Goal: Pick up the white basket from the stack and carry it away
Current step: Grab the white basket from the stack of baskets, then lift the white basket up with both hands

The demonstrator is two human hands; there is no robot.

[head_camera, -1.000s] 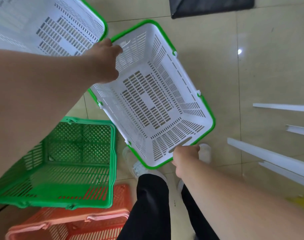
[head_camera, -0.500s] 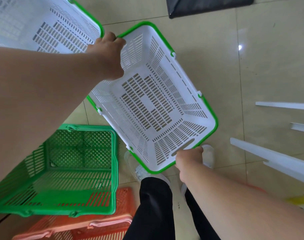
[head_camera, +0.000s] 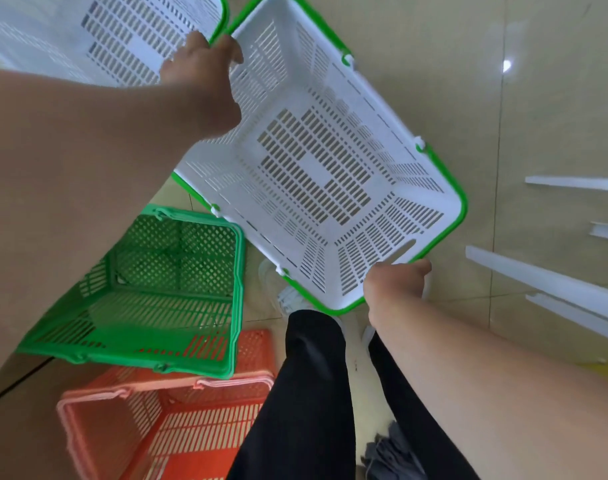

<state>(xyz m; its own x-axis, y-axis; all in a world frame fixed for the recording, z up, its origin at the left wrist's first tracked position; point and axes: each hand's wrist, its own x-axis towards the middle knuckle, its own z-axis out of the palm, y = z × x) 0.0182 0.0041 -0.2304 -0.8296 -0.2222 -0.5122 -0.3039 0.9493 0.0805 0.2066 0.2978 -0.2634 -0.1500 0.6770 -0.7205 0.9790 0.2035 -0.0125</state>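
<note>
A white slotted basket [head_camera: 316, 168] with a green rim hangs tilted in the air above the tiled floor, its inside facing me. My left hand [head_camera: 205, 84] grips its far short end at the rim. My right hand [head_camera: 394, 284] holds its near short end beside the handle slot. Another white basket with a green rim [head_camera: 115, 32] lies at the upper left, its edge right beside my left hand.
A green basket [head_camera: 150, 292] stands at the lower left, partly over an orange-red basket [head_camera: 164, 424]. White strips [head_camera: 545, 285] lie on the floor at the right. My black trouser legs [head_camera: 306, 393] and white shoes are below the held basket.
Both hands have moved the white basket up and a little to the right in view, further from the green basket. The orange-red basket shows more at the bottom.
</note>
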